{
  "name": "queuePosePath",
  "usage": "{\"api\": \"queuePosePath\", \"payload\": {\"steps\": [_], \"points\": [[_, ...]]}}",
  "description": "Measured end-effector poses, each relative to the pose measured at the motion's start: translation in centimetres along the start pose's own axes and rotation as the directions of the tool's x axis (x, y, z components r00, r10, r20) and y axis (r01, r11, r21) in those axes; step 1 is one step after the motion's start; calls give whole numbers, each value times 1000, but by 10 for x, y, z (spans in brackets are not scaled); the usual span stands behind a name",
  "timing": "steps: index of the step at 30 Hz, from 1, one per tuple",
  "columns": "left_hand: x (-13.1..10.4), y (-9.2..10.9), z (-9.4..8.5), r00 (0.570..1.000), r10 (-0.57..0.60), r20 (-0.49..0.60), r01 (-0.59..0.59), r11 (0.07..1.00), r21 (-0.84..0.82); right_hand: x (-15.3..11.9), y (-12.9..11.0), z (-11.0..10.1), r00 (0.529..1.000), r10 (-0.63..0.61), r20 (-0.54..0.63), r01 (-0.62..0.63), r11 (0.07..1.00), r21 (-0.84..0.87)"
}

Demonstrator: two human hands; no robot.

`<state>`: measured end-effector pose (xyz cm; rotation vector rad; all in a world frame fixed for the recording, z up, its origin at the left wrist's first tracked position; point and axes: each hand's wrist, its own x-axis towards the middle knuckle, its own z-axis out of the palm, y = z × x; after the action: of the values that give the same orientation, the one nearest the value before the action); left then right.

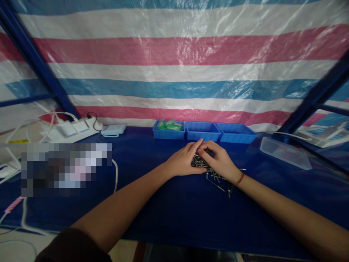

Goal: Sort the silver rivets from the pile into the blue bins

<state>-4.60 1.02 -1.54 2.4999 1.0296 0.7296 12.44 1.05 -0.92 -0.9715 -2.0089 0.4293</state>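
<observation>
A heap of thin metal pins (215,176), which look like blind rivets, lies on the dark blue table in front of me. My left hand (187,158) rests along the heap's left side, its fingers stretched out and the thumb apart on the near side. Over the right side of the heap is my right hand (218,158), fingers curled and tips brought together beside the left fingers. What the right fingertips pinch is too small to make out. Several loose pins stick out beneath the right palm and wrist.
Behind the hands stand three blue bins: a left bin (169,135) with green plastic packets, a middle bin (203,135) and a right bin (237,137). A clear plastic lid (285,153) lies right. Left are a power strip (81,135), cables and a light blue case (113,130).
</observation>
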Motion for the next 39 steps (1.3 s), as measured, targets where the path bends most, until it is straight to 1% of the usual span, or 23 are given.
{"api": "queuePosePath", "payload": {"steps": [5, 7, 10, 12, 14, 17, 19, 20, 22, 24, 26, 30, 32, 35, 37, 39], "points": [[1, -1, 0, 1000, 12, 15, -12, 999, 46, 2, 0, -8, 1000, 19, -19, -19, 1000, 23], [1, -1, 0, 1000, 12, 11, -13, 998, 59, 5, -2, -18, 998, 40, -43, -39, 999, 28], [0, 0, -1, 999, 41, 14, -42, 996, 75, 4, -8, -42, 996, 78, -40, -78, 997, 10], [-1, 1, -1, 999, 47, 13, -48, 994, 98, -6, -10, -59, 996, 87, 18, -86, 994, -62], [-2, 3, -2, 1000, 17, -1, -17, 988, 155, -27, -7, -72, 987, 94, 131, -67, 977, -201], [-4, 7, -2, 999, -45, -23, 48, 974, 220, -65, 4, -82, 941, 153, 301, -20, 915, -403], [-4, 8, -3, 997, -77, -1, 75, 975, 209, -84, 12, -81, 913, 193, 360, 3, 878, -479], [-3, 8, -2, 996, -91, 19, 86, 977, 197, -90, 16, -79, 910, 201, 363, 8, 866, -500], [-2, 7, -2, 992, -110, 56, 99, 980, 173, -91, 19, -72, 908, 202, 366, 14, 860, -511], [-1, 5, -1, 992, -102, 69, 91, 985, 146, -82, 19, -61, 910, 196, 365, 12, 868, -496], [-1, 4, 0, 995, -81, 65, 73, 990, 117, -66, 16, -50, 918, 175, 355, 9, 888, -461], [-1, 4, -1, 997, -68, 43, 64, 994, 86, -31, 16, -28, 952, 65, 300, 48, 933, -356], [-1, 3, -2, 997, -68, 23, 67, 996, 58, -18, 19, -21, 947, 14, 321, 93, 945, -315], [-1, 0, -3, 998, -57, -9, 57, 998, -5, -8, 22, -17, 933, -55, 357, 155, 954, -258], [0, -2, -3, 999, -46, -22, 45, 999, -31, -6, 24, -17, 935, -82, 345, 171, 957, -236], [-1, -3, -4, 999, -37, -27, 36, 998, -43, -9, 25, -18, 942, -79, 325, 163, 957, -241]]}}
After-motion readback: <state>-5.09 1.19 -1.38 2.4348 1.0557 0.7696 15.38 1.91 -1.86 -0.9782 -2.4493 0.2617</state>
